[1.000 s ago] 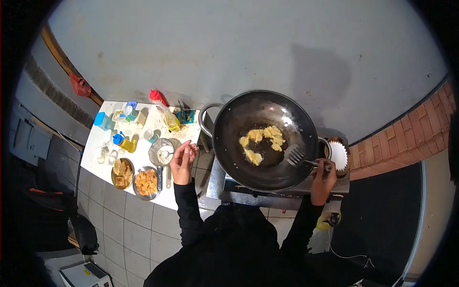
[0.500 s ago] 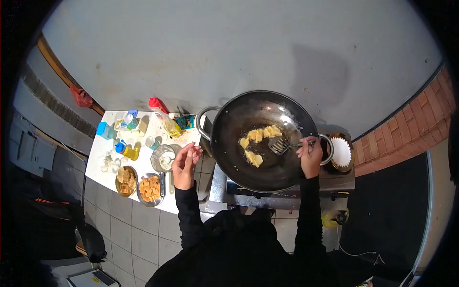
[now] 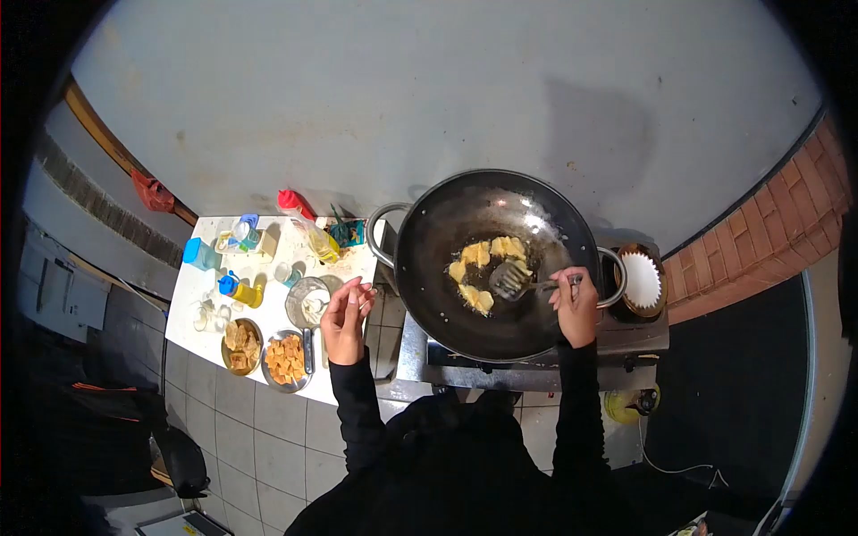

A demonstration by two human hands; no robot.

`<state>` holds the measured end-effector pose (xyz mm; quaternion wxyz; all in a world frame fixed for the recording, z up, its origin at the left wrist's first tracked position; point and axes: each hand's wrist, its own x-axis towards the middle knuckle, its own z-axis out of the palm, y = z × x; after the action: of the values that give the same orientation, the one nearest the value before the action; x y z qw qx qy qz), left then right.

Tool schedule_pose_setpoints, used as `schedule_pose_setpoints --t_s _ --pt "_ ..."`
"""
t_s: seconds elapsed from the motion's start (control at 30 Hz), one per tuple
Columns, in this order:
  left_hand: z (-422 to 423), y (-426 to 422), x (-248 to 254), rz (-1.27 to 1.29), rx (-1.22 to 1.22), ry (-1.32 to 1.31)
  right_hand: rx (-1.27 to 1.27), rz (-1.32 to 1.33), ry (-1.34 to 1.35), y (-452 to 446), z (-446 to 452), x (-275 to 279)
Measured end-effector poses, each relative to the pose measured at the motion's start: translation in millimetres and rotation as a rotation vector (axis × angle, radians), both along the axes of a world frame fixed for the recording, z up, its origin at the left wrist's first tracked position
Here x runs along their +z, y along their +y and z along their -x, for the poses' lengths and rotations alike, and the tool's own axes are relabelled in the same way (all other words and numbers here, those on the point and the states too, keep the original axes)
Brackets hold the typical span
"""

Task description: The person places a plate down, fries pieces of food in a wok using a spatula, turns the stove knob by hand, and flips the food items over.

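Left of the pan (image 3: 483, 210), 2 dishes (image 3: 284, 387) hold food (image 3: 286, 359) and my left hand (image 3: 347, 322) curls empty, while my right hand (image 3: 576, 308) grips a spatula (image 3: 513, 280) among pieces (image 3: 475, 255) frying inside, seemingly midway.

There sat the wok (image 3: 483, 335), broad, dark and round, a metal loop handle on either side, a bright gleam high on its inner wall! Down at its bottom, golden-yellow food pieces (image 3: 476, 255) lay in a loose, broken curve, oil glistening around them. And the slotted spatula (image 3: 511, 280), metal, head low among the pieces, stretched its handle out rightward, short of the wok's right-hand loop!
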<state>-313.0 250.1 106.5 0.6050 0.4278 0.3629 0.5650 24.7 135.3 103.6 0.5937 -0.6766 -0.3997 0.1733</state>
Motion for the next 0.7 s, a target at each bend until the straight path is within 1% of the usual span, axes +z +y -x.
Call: schedule_pose_setpoints --t_s 0.1,0.27,0.37,0.43,0.5,0.57,0.7 --pt "2.0 1.0 -0.5 -0.009 0.011 0.004 0.050 0.031 0.055 -9.3 -0.9 8.8" --pt "-0.9 0.9 2.0 -0.019 -0.009 0.011 -0.016 -0.027 0.034 -14.6 -14.6 18.4" --pt "-3.3 0.5 1.6 -0.034 -0.030 -0.002 -0.046 -0.059 0.016 -1.6 -24.9 22.3" --pt "-2.5 -1.2 3.0 -0.042 -0.041 0.001 -0.054 -0.070 -0.161 11.9 -36.8 12.9" --pt "-2.9 -3.5 6.1 -0.039 -0.011 0.002 -0.095 -0.048 -0.207 20.5 -37.5 21.9" --pt "-0.6 -4.6 6.2 -0.033 -0.005 -0.003 -0.091 0.004 -0.376 26.4 -42.4 21.5" --pt "2.7 -6.9 5.3 -0.009 0.014 -0.012 -0.061 0.049 -0.385 39.1 -44.4 17.1"
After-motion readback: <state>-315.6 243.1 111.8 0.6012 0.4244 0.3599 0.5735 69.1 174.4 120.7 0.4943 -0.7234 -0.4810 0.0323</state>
